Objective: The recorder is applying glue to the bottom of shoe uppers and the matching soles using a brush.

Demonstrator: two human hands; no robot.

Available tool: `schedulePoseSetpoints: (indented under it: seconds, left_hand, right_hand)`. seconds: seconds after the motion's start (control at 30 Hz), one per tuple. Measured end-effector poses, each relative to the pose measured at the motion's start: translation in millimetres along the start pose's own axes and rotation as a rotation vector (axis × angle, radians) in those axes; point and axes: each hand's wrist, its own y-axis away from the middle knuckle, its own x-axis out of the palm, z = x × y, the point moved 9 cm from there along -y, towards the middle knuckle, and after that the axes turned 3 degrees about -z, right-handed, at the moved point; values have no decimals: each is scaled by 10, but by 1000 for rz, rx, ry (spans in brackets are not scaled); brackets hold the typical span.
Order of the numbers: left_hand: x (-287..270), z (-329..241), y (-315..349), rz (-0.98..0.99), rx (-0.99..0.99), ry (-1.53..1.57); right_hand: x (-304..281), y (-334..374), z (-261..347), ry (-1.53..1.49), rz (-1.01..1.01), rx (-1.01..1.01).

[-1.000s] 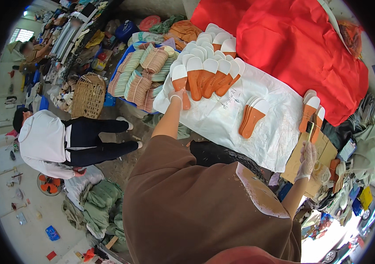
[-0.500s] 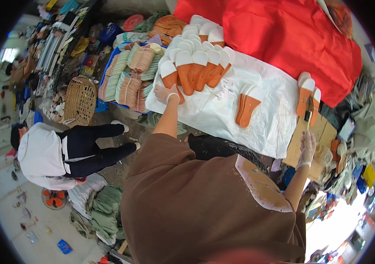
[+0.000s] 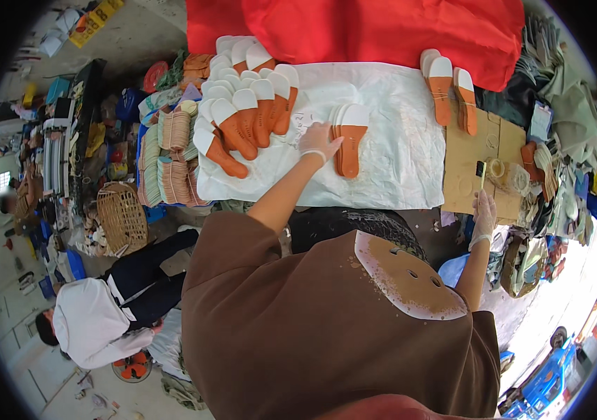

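Over the white sheet (image 3: 396,168), my gloved left hand (image 3: 318,142) reaches to the left edge of a small stack of orange-brown insoles with white toe ends (image 3: 349,150). Its fingers stretch out and look slightly apart, at or touching the stack; the exact contact is unclear. My gloved right hand (image 3: 484,213) is closed on the pale handle of a small brush (image 3: 481,173). The brush's dark bristle end points away from me, beside a clear plastic jar (image 3: 510,175). A larger fanned pile of the same insoles (image 3: 246,115) lies left of my left hand.
Two bundles of insoles (image 3: 440,94) lie at the far right by the red cloth (image 3: 382,35). Cardboard (image 3: 477,150) lies under the jar. To the left are stacked striped pieces (image 3: 172,157), a wicker basket (image 3: 122,217) and a bending person in white (image 3: 92,318).
My left hand has moved right from the fanned pile to the small stack. The pile's nearest insole now lies farther apart. My right hand still holds the brush. The whole view has shifted.
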Motion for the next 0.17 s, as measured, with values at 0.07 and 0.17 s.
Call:
schedulePoseSetpoints:
  seconds: [0.07,0.17]
  left_hand:
    - [294,-387,-172,106,-15,-60]
    - [510,-845,-388,-37,-187,-133]
  right_hand:
    - [-211,-50,-42,-7,-25,-5]
    - [-539,-176,-169,6,-99,6]
